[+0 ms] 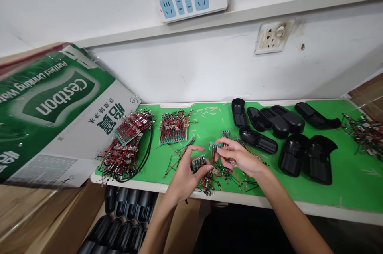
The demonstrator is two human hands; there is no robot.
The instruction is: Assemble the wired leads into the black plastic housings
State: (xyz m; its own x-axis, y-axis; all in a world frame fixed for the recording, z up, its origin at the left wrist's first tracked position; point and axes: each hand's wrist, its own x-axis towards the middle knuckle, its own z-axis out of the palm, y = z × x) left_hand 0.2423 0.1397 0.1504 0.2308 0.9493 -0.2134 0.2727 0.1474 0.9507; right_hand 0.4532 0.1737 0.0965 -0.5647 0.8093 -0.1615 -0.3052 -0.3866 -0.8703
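My left hand [191,174] is closed around a small green circuit board [198,162] with red and black wires hanging from it. Just to the right, my right hand [236,156] pinches another small wired circuit board [214,146] between thumb and fingers. The two boards are close together above the front part of the green mat. Beneath and behind my hands lie more loose wired pieces, among them a board [225,134] beyond my right fingers. A larger wired panel [173,127] lies flat to the left, its red wires on top.
A heap of wired boards [127,146] stands at left beside a green-and-white carton [60,106]. Several black plastic shells [291,154] lie at right, with another wire bundle [366,134] beyond. Below the table edge, an open box [68,218] holds black shells. A power strip [191,0] is on the wall.
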